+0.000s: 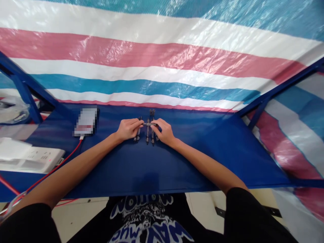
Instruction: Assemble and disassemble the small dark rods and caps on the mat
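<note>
My left hand (130,129) is closed, its fingertips pinching one end of a slim grey pen-like rod (148,124). The fingers of my right hand (164,131) pinch the opposite end, so the rod lies crosswise between both hands. Beneath and between them, several dark pen-like rods (147,136) with pointed near ends rest side by side on the blue table (131,168). Parts of these rods are hidden by my fingers. Just behind the hands stand small dark cylindrical pieces (152,111) with round ends facing me; their kind is too small to tell.
A phone (86,121) lies to the left, with a red cable (68,157) plugged in. Nearer on that side is a white power strip (42,158). Blue frame bars (273,92) and striped plastic sheeting (157,50) enclose the back and sides.
</note>
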The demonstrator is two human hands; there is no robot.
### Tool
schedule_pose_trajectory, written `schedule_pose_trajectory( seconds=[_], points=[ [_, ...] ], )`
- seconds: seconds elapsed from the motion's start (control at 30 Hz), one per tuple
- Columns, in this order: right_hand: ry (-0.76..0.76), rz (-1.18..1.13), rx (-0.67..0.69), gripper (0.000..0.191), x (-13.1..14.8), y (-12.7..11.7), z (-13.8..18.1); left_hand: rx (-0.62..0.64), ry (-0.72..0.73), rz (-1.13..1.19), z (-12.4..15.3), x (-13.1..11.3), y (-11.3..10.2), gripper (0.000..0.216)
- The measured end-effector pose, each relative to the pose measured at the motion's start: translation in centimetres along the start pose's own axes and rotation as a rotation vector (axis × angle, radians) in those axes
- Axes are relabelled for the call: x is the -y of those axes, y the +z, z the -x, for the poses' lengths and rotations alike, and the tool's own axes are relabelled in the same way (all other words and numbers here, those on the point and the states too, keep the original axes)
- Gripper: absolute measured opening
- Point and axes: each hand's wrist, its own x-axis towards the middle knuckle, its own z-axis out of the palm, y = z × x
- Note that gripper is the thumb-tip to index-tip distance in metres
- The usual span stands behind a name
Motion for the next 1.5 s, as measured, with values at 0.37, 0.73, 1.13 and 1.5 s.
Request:
schedule_pose_trajectory(
  seconds=[0.37,0.73,1.13,1.5],
  points=[
    [0.019,0.001,-0.001,0.028,0.0,0.0,0.0,0.057,-0.011,-0.033,0.0,0.0,-0.1,0.025],
    [0.039,0.013,0.011,0.026,0.3,-0.2,-0.1,0.036,-0.008,-0.064,-0.3,-0.3,-0.2,0.024],
    [-0.012,-0.015,-0.026,0.021,0.2,-0.1,-0.1,0.017,0.034,-0.061,-0.6,-0.6,-0.3,0.02],
    [-0.344,0.187,-0.028,0.017,-0.3,-1.7,-1.2,0.809,-0.576,0.798,-5.0,-1.1,-3.7,0.045]
  ],
)
